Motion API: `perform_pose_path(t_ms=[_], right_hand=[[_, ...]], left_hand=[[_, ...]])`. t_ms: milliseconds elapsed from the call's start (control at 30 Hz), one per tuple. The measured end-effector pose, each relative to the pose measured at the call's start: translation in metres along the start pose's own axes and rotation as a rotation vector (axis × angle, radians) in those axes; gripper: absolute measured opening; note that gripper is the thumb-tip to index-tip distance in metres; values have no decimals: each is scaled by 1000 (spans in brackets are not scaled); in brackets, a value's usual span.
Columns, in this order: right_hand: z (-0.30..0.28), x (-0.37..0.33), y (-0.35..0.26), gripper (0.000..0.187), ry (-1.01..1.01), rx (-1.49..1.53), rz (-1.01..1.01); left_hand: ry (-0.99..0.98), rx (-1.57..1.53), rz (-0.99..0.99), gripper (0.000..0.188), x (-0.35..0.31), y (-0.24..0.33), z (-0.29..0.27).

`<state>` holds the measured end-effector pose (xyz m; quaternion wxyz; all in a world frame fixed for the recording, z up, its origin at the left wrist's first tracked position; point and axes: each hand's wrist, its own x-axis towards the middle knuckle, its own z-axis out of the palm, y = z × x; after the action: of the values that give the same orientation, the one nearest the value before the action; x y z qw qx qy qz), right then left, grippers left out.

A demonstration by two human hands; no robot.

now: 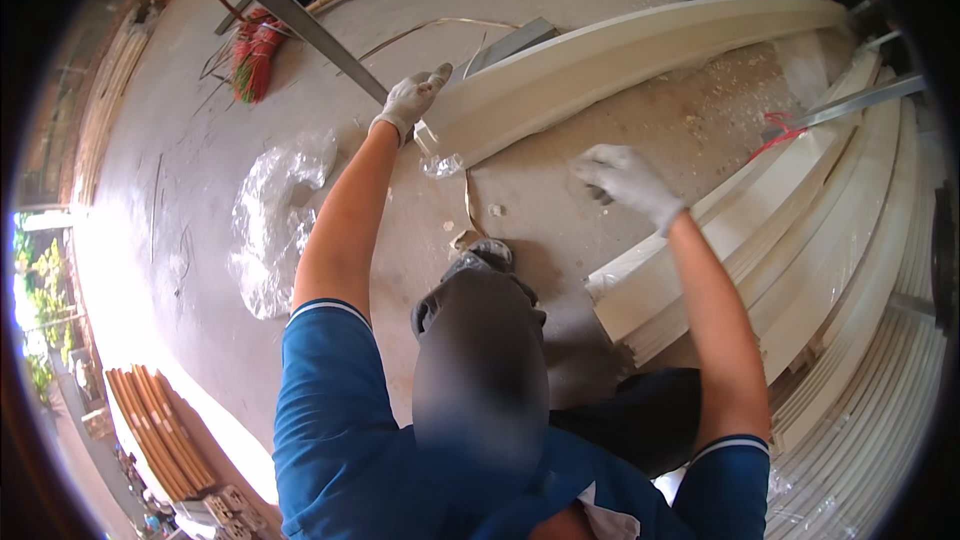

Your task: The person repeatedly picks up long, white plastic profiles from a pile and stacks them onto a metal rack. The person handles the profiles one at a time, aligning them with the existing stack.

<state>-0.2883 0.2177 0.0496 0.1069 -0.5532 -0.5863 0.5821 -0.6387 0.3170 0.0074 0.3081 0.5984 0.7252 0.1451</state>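
My left hand (412, 102), in a whitish work glove, is closed on the near end of a long cream panel (570, 80). The panel has a raised edge and curves away to the far right in this view. Clear plastic film (440, 162) hangs at its near corner, beside my left wrist. My right hand (632, 180), also gloved, is over the floor to the right of the panel, apart from it. Its fingers are curled inward and slightly blurred; what they hold, if anything, is hidden. My shoe (490, 255) shows between my arms.
Long cream panels (800, 230) lie stacked at the right, below a metal bar (865, 100) with red string. Crumpled clear plastic (275, 225) lies on the floor at left. A grey metal post (290, 15) slants near my left hand. Red-green strands (257, 55) lie behind it.
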Motion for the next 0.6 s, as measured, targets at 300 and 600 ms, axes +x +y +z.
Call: perform_pose_path(t_ms=[300,600], right_hand=[[160,151,26,46,125,1144,338],[207,194,-9,51,436,1379,145]], left_hand=[[-489,-421,-200,81,55,-55,26],[-781,-661,13,81,110,-75,60]])
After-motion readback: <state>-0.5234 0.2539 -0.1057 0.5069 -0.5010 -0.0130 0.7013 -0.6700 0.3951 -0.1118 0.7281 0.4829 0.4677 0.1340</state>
